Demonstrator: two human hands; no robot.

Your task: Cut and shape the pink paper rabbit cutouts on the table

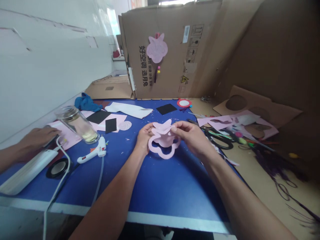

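Note:
Between my two hands, above the middle of the blue table, is a pink flower-shaped cutout [164, 151]. Its lower part is a scalloped outline with an open centre, and pointed pink pieces stand at its top. My left hand [145, 137] grips its left side, fingers partly hidden behind it. On the upper right edge, my right hand [188, 133] pinches the pink material between thumb and fingers. Whether the cutout is one piece or several layers I cannot tell. Just right of my right hand lie black-handled scissors [220, 139].
Left are a white glue gun [96, 153], a glass jar [77, 125], a power strip [28, 171] and tape roll [58, 167]. Another person's hand [41, 137] rests there. A cardboard box [172, 20] bearing a pink ornament [157, 50] stands behind; pink scraps [220, 121] lie right.

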